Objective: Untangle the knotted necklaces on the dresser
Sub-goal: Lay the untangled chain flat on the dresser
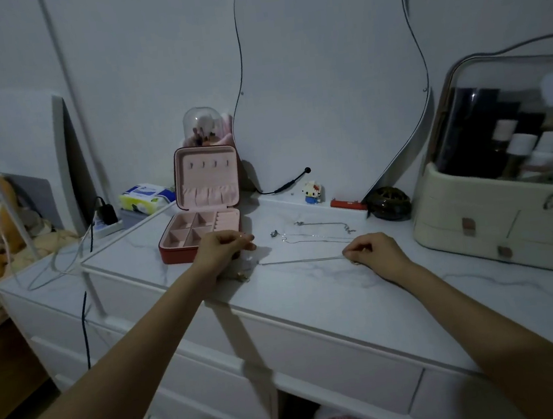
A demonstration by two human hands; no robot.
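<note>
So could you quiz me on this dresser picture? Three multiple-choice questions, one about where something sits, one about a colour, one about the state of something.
1. Where is the jewellery box?
A. Behind the left hand
B. On the floor
C. Inside the cosmetics case

2. What colour is the box's lining?
A. Green
B. Pink
C. Black

3. How is the chain between the two hands?
A. Coiled in a heap
B. Hanging from the box's lid
C. Stretched in a line

Answers:
1 A: the box stands on the dresser top, just behind the left hand.
2 B: the open lid and compartments show pink.
3 C: the chain runs straight from the left hand to the right hand, whose fingers pinch its end.
</note>
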